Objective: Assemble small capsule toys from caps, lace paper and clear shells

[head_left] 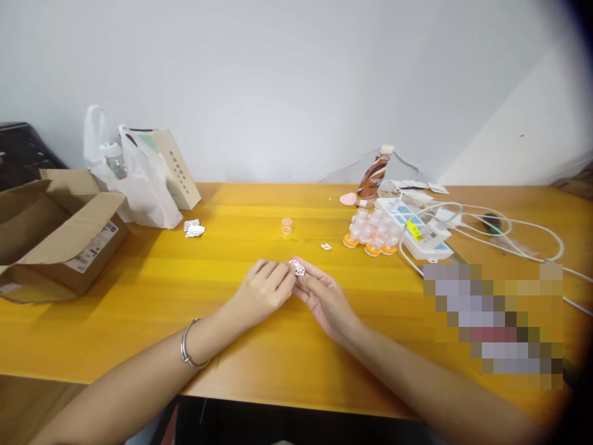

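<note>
Both hands meet over the middle of the table around a small white openwork piece (298,267) with a wheel-like pattern. My right hand (324,298) pinches it between thumb and fingers. Against its left side, my left hand (269,283) is closed with bent fingers; its fingertips are partly hidden. Just beyond the hands stands a small clear cylindrical container (286,226) with an orange tint. To its right lies another small white openwork piece (326,246). Farther right, several clear small jars with orange lids (373,232) are grouped together.
An open cardboard box (99,238), a white plastic bag (148,198) and a beige box (178,170) stand left, near crumpled foil (194,229). At right are a brown drink bottle (374,173), a power strip (412,228) with looping cables, and a pixelated patch (491,327).
</note>
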The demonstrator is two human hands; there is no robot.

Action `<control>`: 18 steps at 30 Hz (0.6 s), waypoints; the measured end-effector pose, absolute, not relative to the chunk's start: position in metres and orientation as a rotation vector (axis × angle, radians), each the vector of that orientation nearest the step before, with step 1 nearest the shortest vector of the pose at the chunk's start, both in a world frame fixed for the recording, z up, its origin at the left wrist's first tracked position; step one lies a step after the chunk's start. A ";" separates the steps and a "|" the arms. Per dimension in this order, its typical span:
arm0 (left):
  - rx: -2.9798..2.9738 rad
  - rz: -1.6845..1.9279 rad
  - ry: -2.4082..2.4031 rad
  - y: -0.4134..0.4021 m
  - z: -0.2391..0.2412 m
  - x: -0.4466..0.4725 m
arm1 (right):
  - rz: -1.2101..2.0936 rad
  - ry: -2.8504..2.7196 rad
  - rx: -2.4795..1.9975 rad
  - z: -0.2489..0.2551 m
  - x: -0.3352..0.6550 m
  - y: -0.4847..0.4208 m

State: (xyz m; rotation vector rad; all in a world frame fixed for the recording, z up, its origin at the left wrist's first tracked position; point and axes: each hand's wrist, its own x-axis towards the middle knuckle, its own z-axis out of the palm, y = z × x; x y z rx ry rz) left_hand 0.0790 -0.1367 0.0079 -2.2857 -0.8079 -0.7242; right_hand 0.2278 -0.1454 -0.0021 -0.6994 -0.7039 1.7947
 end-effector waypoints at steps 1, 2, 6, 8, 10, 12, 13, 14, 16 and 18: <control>-2.286 -0.715 -0.804 -0.137 0.008 0.080 | 1.780 -0.696 -0.705 -0.002 0.227 -0.145; -2.293 -0.706 -0.801 -0.137 0.007 0.080 | 1.764 -0.692 -0.714 -0.002 0.227 -0.145; -2.380 -0.707 -0.815 -0.137 0.004 0.081 | 1.737 -0.710 -0.726 -0.006 0.231 -0.141; -2.463 -0.779 -0.875 -0.137 0.003 0.081 | 1.735 -0.725 -0.742 -0.008 0.235 -0.138; -2.585 -0.914 -0.976 -0.136 0.004 0.079 | 1.731 -0.742 -0.780 -0.009 0.238 -0.135; -2.710 -1.108 -1.110 -0.132 0.005 0.076 | 1.749 -0.801 -0.835 -0.010 0.240 -0.132; -2.768 -1.211 -1.181 -0.130 0.006 0.074 | 1.753 -0.851 -0.869 -0.011 0.241 -0.131; -2.832 -1.293 -1.243 -0.128 0.007 0.072 | 1.746 -0.919 -0.901 -0.011 0.241 -0.130; -2.991 -1.376 -1.310 -0.123 0.009 0.068 | 1.684 -1.102 -0.943 -0.014 0.241 -0.129; -3.155 -1.358 -1.316 -0.120 0.010 0.065 | 1.583 -1.273 -0.942 -0.016 0.241 -0.129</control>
